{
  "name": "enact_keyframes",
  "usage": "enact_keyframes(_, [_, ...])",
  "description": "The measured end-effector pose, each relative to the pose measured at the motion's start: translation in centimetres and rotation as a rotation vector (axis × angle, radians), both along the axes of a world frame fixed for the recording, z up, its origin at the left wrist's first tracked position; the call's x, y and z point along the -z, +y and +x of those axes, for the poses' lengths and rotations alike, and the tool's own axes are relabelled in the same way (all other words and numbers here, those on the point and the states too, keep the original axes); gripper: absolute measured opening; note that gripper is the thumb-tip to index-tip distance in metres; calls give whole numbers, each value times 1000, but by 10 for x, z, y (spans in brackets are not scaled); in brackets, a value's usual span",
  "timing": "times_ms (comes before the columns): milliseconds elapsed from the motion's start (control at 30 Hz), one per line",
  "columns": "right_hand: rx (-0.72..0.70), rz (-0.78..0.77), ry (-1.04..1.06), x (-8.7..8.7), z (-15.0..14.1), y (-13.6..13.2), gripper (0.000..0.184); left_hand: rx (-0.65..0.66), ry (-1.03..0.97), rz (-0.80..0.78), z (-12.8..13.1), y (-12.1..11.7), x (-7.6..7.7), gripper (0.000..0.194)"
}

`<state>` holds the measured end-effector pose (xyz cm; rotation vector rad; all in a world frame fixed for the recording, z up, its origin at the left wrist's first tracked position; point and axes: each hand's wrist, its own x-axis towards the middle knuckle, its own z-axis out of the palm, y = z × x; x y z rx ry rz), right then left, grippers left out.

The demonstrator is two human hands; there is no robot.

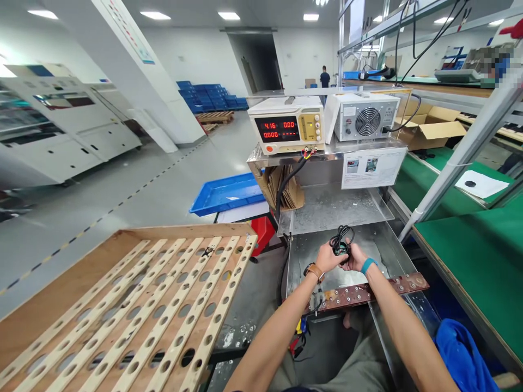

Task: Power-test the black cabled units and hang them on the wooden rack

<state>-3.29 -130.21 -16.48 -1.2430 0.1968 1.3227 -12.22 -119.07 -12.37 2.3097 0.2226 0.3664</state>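
Observation:
A coiled black cable (341, 238) is held up between my two hands, over a metal tray (376, 247). My left hand (328, 257), with a brown-strapped watch at its wrist, closes on the coil from the left. From the right, my right hand (354, 258) grips the lower part of the bundle, a teal band around its wrist. Something small and dark with a greenish spot shows between the fingers; its kind is unclear. Below my hands, a reddish-brown strip (355, 295) with rows of metal studs lies across the tray's near edge.
A power supply (286, 125) with red digits stands on a metal shelf ahead, beside a white fan-backed unit (365, 118). To the left is a wooden rack (180, 310) with holed slats. A blue tray (229, 193) lies behind it. Green-topped benches (478, 250) run along the right.

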Motion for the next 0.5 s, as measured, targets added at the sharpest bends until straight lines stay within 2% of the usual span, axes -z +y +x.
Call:
enact_keyframes(133, [16,-17,-47,7,3,-3,65,-15,7,-8,0,-4,-6,35])
enact_keyframes(267, [-29,104,54,9,6,-5,66,-24,-4,0,0,-5,-9,32])
enact_keyframes(500, [52,310,211,3,-1,-1,67,21,-15,39,1,6,0,32])
